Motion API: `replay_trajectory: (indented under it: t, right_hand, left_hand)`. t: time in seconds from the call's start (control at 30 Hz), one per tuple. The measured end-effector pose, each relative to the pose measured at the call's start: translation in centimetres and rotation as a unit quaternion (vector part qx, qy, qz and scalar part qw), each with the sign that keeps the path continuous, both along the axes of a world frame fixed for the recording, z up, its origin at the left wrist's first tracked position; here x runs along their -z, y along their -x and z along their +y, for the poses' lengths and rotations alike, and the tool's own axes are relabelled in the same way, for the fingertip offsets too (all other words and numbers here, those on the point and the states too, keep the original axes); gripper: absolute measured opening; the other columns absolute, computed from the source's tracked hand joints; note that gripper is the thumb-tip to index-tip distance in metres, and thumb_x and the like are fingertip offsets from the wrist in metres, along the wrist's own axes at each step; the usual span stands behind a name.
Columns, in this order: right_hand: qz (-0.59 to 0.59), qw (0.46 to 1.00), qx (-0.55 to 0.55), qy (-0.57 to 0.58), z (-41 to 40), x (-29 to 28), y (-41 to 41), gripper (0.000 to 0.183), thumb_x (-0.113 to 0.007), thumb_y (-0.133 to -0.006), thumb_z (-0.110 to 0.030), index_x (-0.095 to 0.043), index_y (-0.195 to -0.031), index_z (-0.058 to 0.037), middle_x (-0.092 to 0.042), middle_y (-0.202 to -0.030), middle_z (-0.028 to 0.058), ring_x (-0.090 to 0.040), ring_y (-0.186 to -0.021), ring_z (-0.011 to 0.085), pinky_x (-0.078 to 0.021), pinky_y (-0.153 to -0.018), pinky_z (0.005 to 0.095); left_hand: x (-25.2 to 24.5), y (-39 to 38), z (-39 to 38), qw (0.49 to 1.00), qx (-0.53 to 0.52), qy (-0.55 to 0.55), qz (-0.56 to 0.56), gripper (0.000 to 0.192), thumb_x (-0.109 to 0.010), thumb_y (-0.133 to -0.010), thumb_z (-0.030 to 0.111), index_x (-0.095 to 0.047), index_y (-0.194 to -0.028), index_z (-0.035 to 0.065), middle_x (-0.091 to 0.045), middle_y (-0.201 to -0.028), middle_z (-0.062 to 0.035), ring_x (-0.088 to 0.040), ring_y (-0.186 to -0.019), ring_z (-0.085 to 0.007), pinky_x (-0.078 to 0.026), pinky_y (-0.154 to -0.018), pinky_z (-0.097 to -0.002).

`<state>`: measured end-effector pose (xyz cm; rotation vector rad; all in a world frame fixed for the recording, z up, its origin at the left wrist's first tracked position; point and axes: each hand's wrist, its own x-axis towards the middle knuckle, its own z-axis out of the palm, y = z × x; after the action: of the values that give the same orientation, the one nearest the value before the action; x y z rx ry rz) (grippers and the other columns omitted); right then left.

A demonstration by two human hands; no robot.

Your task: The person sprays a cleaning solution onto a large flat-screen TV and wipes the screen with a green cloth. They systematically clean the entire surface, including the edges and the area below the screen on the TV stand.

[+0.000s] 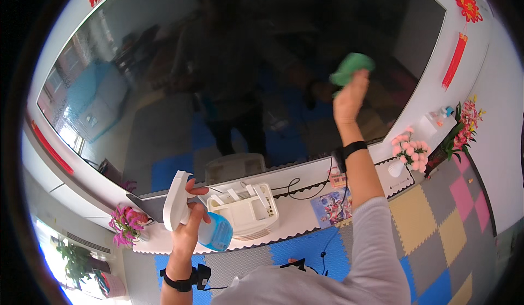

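Note:
A spray bottle with a white trigger head and blue liquid (217, 231) is gripped around its neck by my left hand (189, 223). Its nozzle end points up toward the lower edge of a large television screen (262, 79). Against the right part of that dark, glossy screen, my right hand (352, 98) holds a green cloth (353, 67); hand and cloth look slightly blurred. Reflections of a person and the room show on the glass. Fine wet-looking specks mark the screen's left side.
Below the screen, a white shelf (294, 215) carries a white plastic storage box (241, 215), a picture booklet (332, 207), loose cables and a vase of pink flowers (410, 149). Purple flowers (127, 225) stand at left. Red ornaments (455, 61) hang beside the screen. Foam mats (413, 215) cover the floor.

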<state>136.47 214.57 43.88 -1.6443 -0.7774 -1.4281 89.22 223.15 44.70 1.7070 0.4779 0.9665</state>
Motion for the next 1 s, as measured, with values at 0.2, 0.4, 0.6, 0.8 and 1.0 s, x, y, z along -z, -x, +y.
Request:
replay_trajectory:
  t: [0.2,0.4,0.6,0.8,1.0]
  right_hand:
    - [0.185,0.936,-0.045,-0.297,-2.8,2.7,-6.5,0.046,-0.037,-0.084,0.003,-0.04,-0.128,0.0131,-0.029,-0.14,0.0357,-0.026,-0.133,0.0473,-0.0203,-0.113,0.0486]
    - [0.062,0.984,-0.119,-0.122,3.9,1.1,5.3,0.049,-0.04,-0.084,0.001,-0.035,-0.133,0.0102,-0.021,-0.144,0.0354,-0.019,-0.137,0.0481,-0.0133,-0.114,0.0497]
    - [-0.045,0.96,-0.253,0.11,13.2,3.3,19.4,0.034,-0.052,-0.08,-0.01,-0.054,-0.113,-0.0017,-0.043,-0.131,0.0216,-0.038,-0.125,0.045,-0.0307,-0.097,0.0634]
    - [-0.192,0.885,-0.292,0.306,20.3,6.9,28.1,0.046,-0.051,-0.086,-0.018,-0.05,-0.131,-0.0117,-0.042,-0.141,0.0048,-0.036,-0.132,0.0236,-0.0236,-0.111,0.0436]
    - [-0.356,0.84,-0.187,0.365,20.1,7.5,27.1,0.045,-0.047,-0.09,-0.02,-0.05,-0.134,-0.0144,-0.039,-0.147,0.0002,-0.029,-0.138,0.0178,-0.0142,-0.116,0.0417]
  left_hand:
    - [-0.2,-2.3,-1.5,1.0,0.012,0.013,0.018,0.052,-0.058,-0.083,0.006,-0.045,-0.132,-0.001,-0.063,-0.109,-0.0125,-0.057,-0.063,-0.0103,-0.049,-0.061,-0.0237]
    - [0.4,-2.4,-1.6,1.0,0.01,0.012,0.014,0.052,-0.06,-0.083,0.008,-0.046,-0.132,-0.0013,-0.062,-0.109,-0.0134,-0.058,-0.063,-0.01,-0.049,-0.059,-0.024]
    - [0.8,-0.1,-0.7,0.999,-0.032,-0.006,-0.017,0.053,-0.064,-0.085,0.019,-0.048,-0.13,-0.0024,-0.063,-0.106,-0.0164,-0.055,-0.056,-0.0101,-0.047,-0.053,-0.0229]
    - [0.6,2.7,0.0,0.998,-0.064,-0.007,-0.006,0.052,-0.063,-0.085,0.018,-0.048,-0.13,-0.0034,-0.062,-0.106,-0.0176,-0.054,-0.056,-0.01,-0.046,-0.052,-0.0219]
    - [0.7,4.1,0.6,0.997,-0.071,-0.019,-0.003,0.054,-0.063,-0.085,0.019,-0.045,-0.131,-0.0046,-0.062,-0.106,-0.0165,-0.054,-0.056,-0.0097,-0.045,-0.051,-0.0217]
